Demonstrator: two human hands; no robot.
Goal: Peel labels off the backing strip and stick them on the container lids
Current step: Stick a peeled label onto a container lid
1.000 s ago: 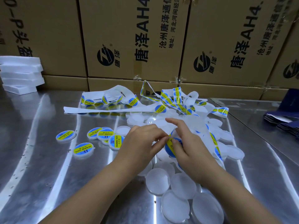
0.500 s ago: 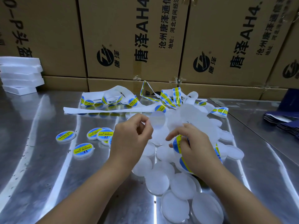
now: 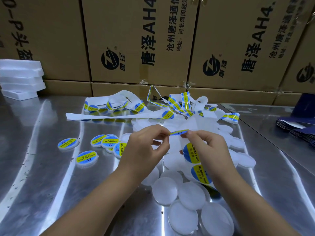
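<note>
Round blue-yellow sticker label [image 3: 179, 132], pinched at both ends by left hand [image 3: 146, 147] and right hand [image 3: 209, 147] above translucent plastic lids [image 3: 190, 193], could curl and self-stick if tension drops.

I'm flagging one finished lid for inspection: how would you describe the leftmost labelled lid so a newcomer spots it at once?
Look at the steel table, left of the left hand, where lids with blue-and-yellow labels lie. The one meant is the leftmost lid. It lies alone, unlike the overlapping lids to its right, and left of the other single lid.
</note>
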